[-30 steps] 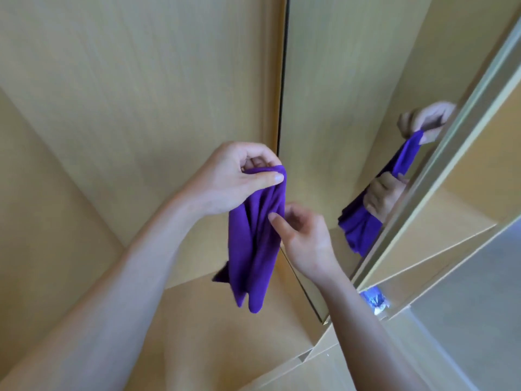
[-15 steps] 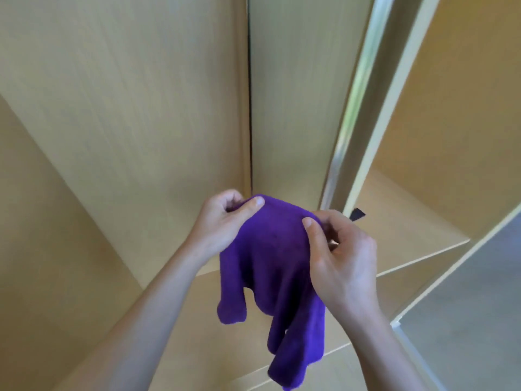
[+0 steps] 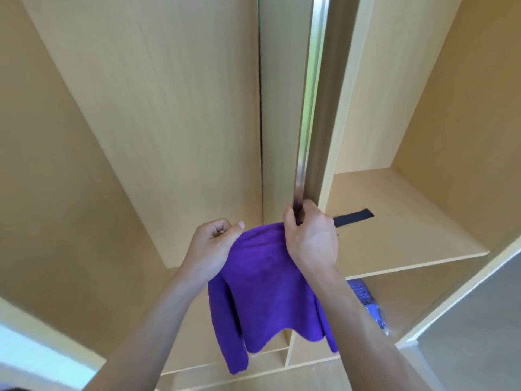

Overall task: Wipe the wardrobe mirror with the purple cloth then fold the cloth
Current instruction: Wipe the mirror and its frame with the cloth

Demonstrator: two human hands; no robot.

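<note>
The purple cloth (image 3: 265,289) hangs spread in front of me, its lower edge dangling in uneven lobes. My left hand (image 3: 212,248) pinches its top left corner between thumb and curled fingers. My right hand (image 3: 311,239) grips the top right corner, back of the hand towards me. The wardrobe mirror (image 3: 282,108) stands edge-on just behind the cloth as a narrow strip with a silvery frame (image 3: 310,108); its glass face is barely visible from this angle.
Light wooden wardrobe panels surround me. A shelf (image 3: 408,235) on the right carries a black strip (image 3: 355,217). Below it lies a blue patterned packet (image 3: 366,303). Grey floor (image 3: 465,348) shows at the lower right, a pale surface at the lower left.
Both hands moved apart along the top edge, so the bunched cloth now hangs spread out flat. The view swung, turning the mirror edge-on; the reflection of the hands is gone.
</note>
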